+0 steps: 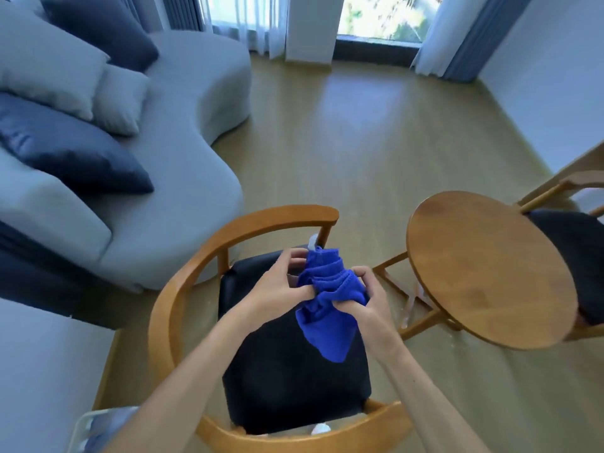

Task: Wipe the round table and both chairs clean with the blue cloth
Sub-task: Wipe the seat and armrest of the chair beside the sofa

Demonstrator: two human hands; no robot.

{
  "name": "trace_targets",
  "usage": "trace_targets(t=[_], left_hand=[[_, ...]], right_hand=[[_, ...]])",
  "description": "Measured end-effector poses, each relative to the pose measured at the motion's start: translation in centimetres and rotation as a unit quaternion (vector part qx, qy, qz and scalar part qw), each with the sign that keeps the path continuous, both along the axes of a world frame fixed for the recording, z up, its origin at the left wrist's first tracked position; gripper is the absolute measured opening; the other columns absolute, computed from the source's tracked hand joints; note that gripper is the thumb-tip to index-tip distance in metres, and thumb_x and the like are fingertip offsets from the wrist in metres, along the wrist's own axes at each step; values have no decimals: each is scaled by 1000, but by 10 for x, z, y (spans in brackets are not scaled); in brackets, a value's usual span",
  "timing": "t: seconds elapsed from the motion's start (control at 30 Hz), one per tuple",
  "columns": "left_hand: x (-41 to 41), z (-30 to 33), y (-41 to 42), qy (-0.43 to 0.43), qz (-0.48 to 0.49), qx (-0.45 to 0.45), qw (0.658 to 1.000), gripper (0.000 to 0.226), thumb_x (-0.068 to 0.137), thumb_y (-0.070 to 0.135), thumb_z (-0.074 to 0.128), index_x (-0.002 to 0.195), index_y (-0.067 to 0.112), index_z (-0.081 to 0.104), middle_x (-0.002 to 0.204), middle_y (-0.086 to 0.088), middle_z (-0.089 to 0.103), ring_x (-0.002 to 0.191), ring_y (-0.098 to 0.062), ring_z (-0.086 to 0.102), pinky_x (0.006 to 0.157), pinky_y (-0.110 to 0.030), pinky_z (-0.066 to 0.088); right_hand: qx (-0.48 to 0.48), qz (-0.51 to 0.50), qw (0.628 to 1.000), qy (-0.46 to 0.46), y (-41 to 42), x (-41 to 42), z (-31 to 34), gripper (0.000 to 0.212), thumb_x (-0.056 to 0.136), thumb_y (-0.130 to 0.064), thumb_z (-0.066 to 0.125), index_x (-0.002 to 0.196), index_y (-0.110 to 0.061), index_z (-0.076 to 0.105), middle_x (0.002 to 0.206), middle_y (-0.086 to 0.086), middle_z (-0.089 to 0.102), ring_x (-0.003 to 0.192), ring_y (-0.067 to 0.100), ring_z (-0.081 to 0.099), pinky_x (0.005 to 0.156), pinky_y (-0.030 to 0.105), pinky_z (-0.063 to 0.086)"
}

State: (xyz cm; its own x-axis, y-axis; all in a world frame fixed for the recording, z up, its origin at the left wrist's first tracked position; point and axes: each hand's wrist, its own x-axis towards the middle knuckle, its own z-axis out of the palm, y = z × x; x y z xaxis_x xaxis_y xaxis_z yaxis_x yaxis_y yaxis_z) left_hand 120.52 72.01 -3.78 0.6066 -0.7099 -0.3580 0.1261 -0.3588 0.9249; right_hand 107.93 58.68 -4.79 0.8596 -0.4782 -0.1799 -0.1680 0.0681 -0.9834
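Note:
The blue cloth (330, 305) is bunched up between both hands above the near chair's black seat (287, 371). My left hand (277, 286) grips its upper left part with curled fingers. My right hand (362, 299) clutches its right side, and a loose corner hangs down below. The near chair (183, 279) has a curved wooden backrest and arm rail around the seat. The round wooden table (483, 266) stands to the right. A second chair (575, 250) with a dark seat sits behind the table at the right edge, partly hidden.
A grey curved sofa (183, 132) with navy and grey cushions fills the left side. Light wooden floor (359, 135) stretches toward curtains and a window at the back. A white object (313, 241) peeks out behind the cloth at the chair's rail.

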Motion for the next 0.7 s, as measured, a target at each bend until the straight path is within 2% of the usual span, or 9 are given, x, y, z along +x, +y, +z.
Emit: trace_targets(t=[0.1,0.17,0.23,0.3,0.4,0.53,0.7], left_hand=[[-14,35,1,13,11,-12,1000,69,81,7,68,134,36,35,119,16,55,98,-7,61,73,-18,52],[-24,53,0,36,15,-33,999,63,82,3,64,131,32,38,117,8,61,101,-11,62,74,-19,52],[-36,72,-3,17,12,-37,999,53,83,2,62,127,27,45,112,4,64,98,-9,63,72,-18,51],[-51,87,-7,-35,17,-19,999,42,83,4,62,119,22,51,104,3,64,89,-6,62,70,-18,50],[-78,104,-12,-72,39,-2,997,28,83,6,61,108,17,55,97,-4,64,83,-12,59,72,-24,51],[-116,115,-15,-88,61,-10,994,24,84,4,58,106,14,56,100,-12,64,85,-18,61,77,-30,52],[-145,125,-16,-108,82,-5,991,24,85,3,58,104,17,56,98,-9,66,93,-25,63,82,-34,53]], right_hand=[[14,8,1000,-26,-6,-17,31,29,74,-9,69,100,-17,60,99,8,67,94,29,64,85,41,54],[9,16,999,-39,-10,-28,49,29,74,-13,71,100,-22,61,100,8,67,94,29,64,85,42,54],[-7,17,999,-41,-15,-37,65,28,74,-17,70,100,-24,60,98,8,67,92,27,64,84,43,54],[-21,21,999,-42,-20,-48,77,30,76,-15,66,104,-21,58,97,3,69,92,22,65,81,34,55],[-32,40,997,-50,-26,-68,92,38,81,-11,65,117,-20,57,105,-5,69,98,12,66,80,24,54],[-58,70,995,-35,-35,-94,101,40,89,2,61,115,-28,56,107,-6,68,95,4,65,79,20,53],[-89,96,991,-15,-42,-115,109,37,86,0,65,115,-22,55,105,-5,66,88,-2,63,73,16,51]])
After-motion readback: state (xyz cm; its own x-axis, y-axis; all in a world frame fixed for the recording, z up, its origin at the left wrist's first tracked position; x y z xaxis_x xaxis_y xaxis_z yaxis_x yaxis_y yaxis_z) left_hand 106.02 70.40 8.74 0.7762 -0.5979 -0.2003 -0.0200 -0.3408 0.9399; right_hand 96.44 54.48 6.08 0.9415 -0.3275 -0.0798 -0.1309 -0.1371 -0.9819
